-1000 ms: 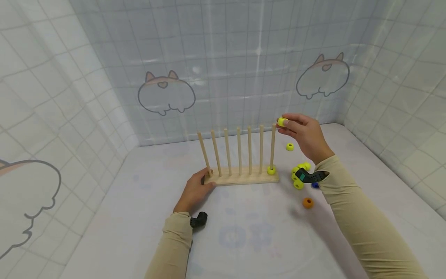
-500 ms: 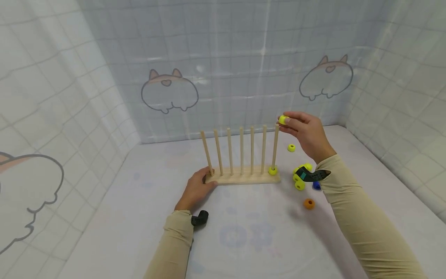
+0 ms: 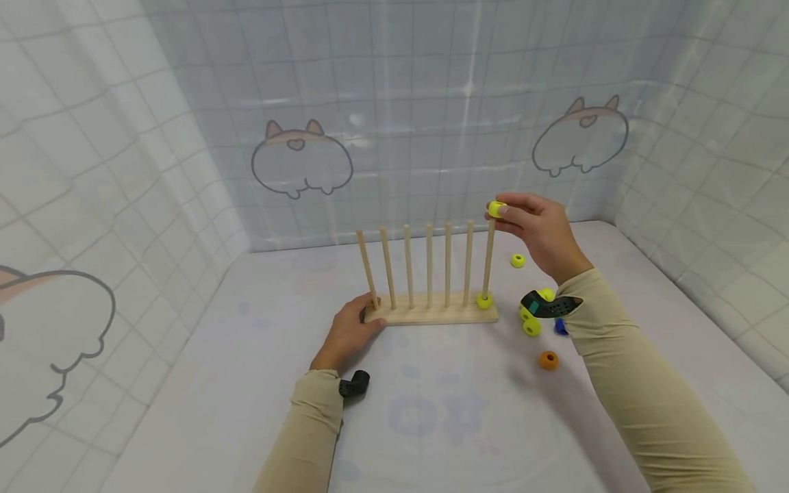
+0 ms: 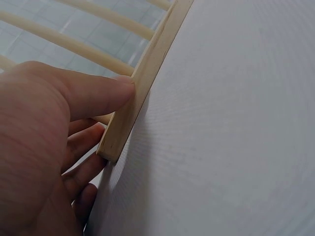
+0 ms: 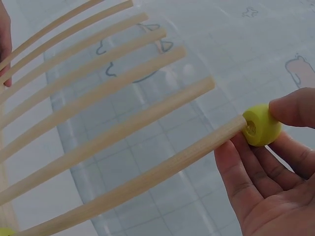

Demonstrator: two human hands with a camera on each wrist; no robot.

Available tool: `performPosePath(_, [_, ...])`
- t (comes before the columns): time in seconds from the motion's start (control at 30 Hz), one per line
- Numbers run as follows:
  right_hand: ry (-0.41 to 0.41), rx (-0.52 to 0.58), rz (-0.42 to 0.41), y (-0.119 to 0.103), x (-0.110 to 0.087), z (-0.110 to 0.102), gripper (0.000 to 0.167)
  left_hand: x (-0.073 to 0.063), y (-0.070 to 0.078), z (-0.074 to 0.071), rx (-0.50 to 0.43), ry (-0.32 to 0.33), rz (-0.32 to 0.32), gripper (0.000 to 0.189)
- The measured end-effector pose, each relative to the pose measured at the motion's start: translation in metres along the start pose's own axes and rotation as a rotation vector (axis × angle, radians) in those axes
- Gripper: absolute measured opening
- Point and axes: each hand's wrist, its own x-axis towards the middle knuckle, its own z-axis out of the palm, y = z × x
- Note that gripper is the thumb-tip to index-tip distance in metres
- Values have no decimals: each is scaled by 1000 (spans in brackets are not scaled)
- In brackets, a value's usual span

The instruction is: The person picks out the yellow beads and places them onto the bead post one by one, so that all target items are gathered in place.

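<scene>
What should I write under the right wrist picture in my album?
A right hand pinches a yellow bead at the tip of a wooden peg, with six more pegs lined up beyond.

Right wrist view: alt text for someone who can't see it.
The right hand pinches a yellow bead at the tip of the nearest peg. Six more pegs stand beyond; the left hand shows at upper left.

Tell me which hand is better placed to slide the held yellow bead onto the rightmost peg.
The right hand, I judge: it pinches the yellow bead, whose hole faces the tip of the rightmost peg. The left hand grips the wooden base at the opposite end.
</scene>
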Motion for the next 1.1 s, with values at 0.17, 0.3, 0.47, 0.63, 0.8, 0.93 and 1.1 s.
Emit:
performPosePath(0.17, [-8, -2, 4, -1, 1, 2, 37, -1, 1, -1, 3, 3, 14, 53])
performPosePath(0.3, [-14, -9, 6, -1, 1, 2, 37, -1, 0, 0, 13, 5, 24, 53])
performPosePath(0.47, [-27, -37, 11, 0, 1, 0, 38, 0, -2, 2, 10, 3, 13, 55])
performPosePath(0.63, [-34, -40, 15, 1, 0, -1, 39, 0, -3, 2, 2, -3, -5, 54])
performPosePath(0.8, [-45, -49, 11, 2, -1, -1, 38, 0, -4, 2, -3, -5, 0, 53])
performPosePath(0.93, [-55, -58, 5, 2, -1, -1, 36, 0, -4, 2, 1, -6, 5, 52])
performPosePath(1.1, [-61, -57, -3, 0, -1, -1, 36, 0, -1, 0, 7, -8, 15, 55])
